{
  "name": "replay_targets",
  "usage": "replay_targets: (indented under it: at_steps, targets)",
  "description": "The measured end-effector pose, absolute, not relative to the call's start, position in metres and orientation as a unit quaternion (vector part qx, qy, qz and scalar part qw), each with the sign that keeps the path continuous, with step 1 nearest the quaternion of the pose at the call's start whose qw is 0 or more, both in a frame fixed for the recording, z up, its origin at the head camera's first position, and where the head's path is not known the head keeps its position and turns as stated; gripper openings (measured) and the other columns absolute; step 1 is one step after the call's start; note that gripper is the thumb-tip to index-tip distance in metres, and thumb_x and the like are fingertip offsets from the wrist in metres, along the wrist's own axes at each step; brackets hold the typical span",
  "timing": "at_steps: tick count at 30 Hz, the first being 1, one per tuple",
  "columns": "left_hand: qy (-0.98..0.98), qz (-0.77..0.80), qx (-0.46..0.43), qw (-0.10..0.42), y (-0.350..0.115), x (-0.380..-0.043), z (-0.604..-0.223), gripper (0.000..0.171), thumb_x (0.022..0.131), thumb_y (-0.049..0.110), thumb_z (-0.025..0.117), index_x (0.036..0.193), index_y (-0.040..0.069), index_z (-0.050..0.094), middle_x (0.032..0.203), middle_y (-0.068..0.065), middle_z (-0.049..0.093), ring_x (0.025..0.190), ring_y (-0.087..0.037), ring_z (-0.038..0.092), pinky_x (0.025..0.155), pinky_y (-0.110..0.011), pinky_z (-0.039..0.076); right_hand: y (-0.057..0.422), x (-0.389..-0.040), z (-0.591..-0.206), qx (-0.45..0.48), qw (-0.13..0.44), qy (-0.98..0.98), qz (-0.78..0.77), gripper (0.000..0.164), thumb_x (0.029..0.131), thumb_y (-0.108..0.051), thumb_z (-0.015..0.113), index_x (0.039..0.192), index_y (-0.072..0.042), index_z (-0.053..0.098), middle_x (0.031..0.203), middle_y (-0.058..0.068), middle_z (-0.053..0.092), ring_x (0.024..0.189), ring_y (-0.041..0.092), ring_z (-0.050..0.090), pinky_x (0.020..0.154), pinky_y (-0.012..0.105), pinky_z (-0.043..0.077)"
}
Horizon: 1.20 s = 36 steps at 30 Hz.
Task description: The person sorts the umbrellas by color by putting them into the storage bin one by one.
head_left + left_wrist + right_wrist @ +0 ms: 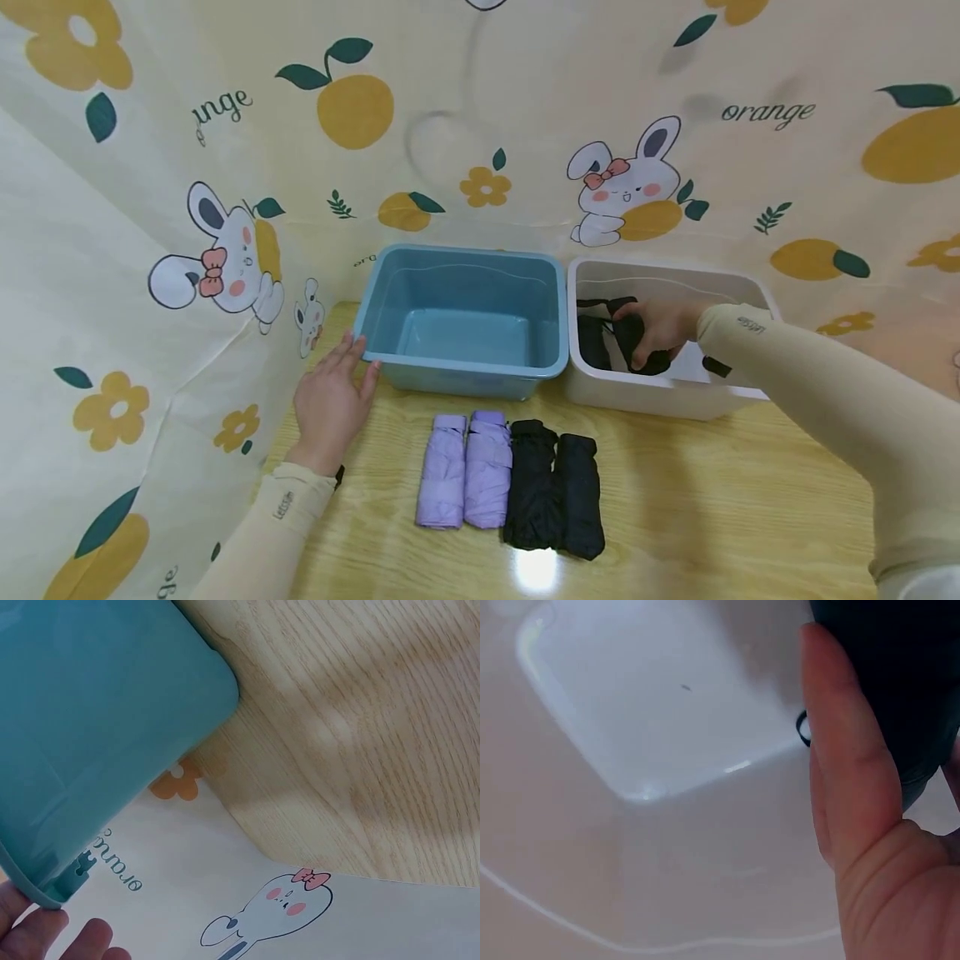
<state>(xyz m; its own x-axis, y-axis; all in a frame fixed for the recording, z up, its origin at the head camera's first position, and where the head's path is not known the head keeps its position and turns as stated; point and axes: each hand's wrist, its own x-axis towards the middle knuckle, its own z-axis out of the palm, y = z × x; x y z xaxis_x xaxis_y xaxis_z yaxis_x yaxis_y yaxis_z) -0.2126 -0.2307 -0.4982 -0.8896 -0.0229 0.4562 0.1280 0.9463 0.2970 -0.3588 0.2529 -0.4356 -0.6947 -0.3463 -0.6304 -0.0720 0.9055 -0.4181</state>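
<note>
In the white box [637, 395], the right hand [663, 325] pinches a partly hidden black bundle [904, 697] with its fingers. A sleeve [810, 383] blocks one corner. The left hand's [330, 408] straight fingers touch the blue box [465, 379]. Four rolls [487, 479] lie on the desk [675, 508].

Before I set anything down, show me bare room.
Bare: the table right of the black bundles, in front of the white bin; inside the blue bin. Crowded: the white bin's left side, where the right hand holds a dark bundle.
</note>
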Motion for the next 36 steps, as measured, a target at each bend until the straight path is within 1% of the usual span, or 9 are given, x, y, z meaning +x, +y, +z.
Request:
replay_targets:
  at_steps: [7,11,14,18,21,24,29,31,36]
  targets:
    - [-0.957,-0.154,-0.034,0.243,-0.231,-0.212,-0.499,0.049,0.094,0.036,0.068,0.132,0.005,0.065,0.137,-0.014,0.058,0.113,-0.038,0.064,0.079,-0.055,0.053,0.250,-0.369,-0.457,-0.119,0.397,0.888,-0.197,0.098,0.071,-0.019,0.089,0.149,-0.005,0.030,0.139,0.035,0.028,0.114,0.045,0.045,0.066,0.050,0.058]
    - [-0.957,-0.154,-0.032,0.246,-0.232,-0.212,-0.499,0.049,0.093,0.034,0.071,0.131,0.005,0.065,0.137,-0.014,0.058,0.111,-0.039,0.064,0.079,-0.055,0.053,0.250,-0.376,-0.474,-0.120,0.406,0.883,-0.202,0.103,0.067,-0.024,0.091,0.147,-0.007,0.029,0.135,0.035,0.029,0.112,0.046,0.046,0.064,0.047,0.059]
    - [-0.956,-0.155,-0.032,0.246,-0.232,-0.212,-0.499,0.049,0.093,0.034,0.071,0.132,0.005,0.065,0.137,-0.014,0.058,0.112,-0.039,0.064,0.080,-0.054,0.053,0.249,-0.380,-0.486,-0.112,0.410,0.884,-0.194,0.109,0.063,-0.031,0.093,0.148,-0.012,0.028,0.135,0.033,0.030,0.114,0.043,0.045,0.063,0.044,0.059]
    - [-0.957,-0.156,-0.033,0.243,-0.231,-0.213,-0.499,0.050,0.094,0.036,0.069,0.132,0.005,0.064,0.138,-0.015,0.057,0.114,-0.038,0.063,0.081,-0.054,0.053,0.249,-0.383,-0.494,-0.105,0.414,0.882,-0.199,0.116,0.061,-0.032,0.096,0.149,-0.010,0.024,0.138,0.036,0.026,0.117,0.046,0.044,0.065,0.046,0.059]
    - [-0.958,-0.155,-0.033,0.240,-0.231,-0.214,-0.499,0.050,0.093,0.034,0.070,0.132,0.004,0.064,0.138,-0.015,0.058,0.115,-0.038,0.062,0.080,-0.054,0.053,0.249,-0.382,-0.498,-0.110,0.416,0.880,-0.200,0.117,0.063,-0.030,0.095,0.150,-0.007,0.020,0.137,0.039,0.026,0.115,0.046,0.047,0.065,0.048,0.059]
    - [-0.958,-0.154,-0.034,0.238,-0.230,-0.214,-0.497,0.049,0.093,0.032,0.071,0.132,0.004,0.064,0.138,-0.015,0.058,0.114,-0.039,0.063,0.079,-0.054,0.053,0.252,-0.379,-0.497,-0.106,0.427,0.877,-0.195,0.117,0.068,-0.027,0.094,0.153,-0.009,0.016,0.137,0.036,0.030,0.113,0.040,0.050,0.068,0.046,0.059]
    - [-0.962,-0.154,-0.029,0.225,-0.229,-0.213,-0.495,0.050,0.094,0.034,0.069,0.134,0.005,0.063,0.140,-0.014,0.055,0.115,-0.039,0.062,0.083,-0.054,0.052,0.253,-0.374,-0.491,-0.107,0.458,0.860,-0.197,0.118,0.071,-0.017,0.090,0.156,-0.006,0.009,0.134,0.033,0.032,0.109,0.037,0.050,0.072,0.041,0.059]
    - [-0.962,-0.155,-0.028,0.222,-0.229,-0.212,-0.495,0.050,0.095,0.035,0.068,0.134,0.005,0.063,0.140,-0.014,0.055,0.115,-0.039,0.062,0.083,-0.055,0.052,0.253,-0.374,-0.491,-0.106,0.465,0.855,-0.201,0.116,0.072,-0.014,0.088,0.156,-0.004,0.009,0.138,0.035,0.029,0.112,0.038,0.049,0.072,0.041,0.059]
    - [-0.962,-0.156,-0.026,0.221,-0.228,-0.212,-0.495,0.050,0.095,0.035,0.068,0.134,0.005,0.063,0.140,-0.014,0.055,0.115,-0.038,0.062,0.083,-0.054,0.052,0.250,-0.376,-0.491,-0.106,0.465,0.855,-0.205,0.109,0.078,-0.014,0.085,0.156,0.000,0.010,0.147,0.040,0.020,0.126,0.047,0.043,0.075,0.048,0.058]
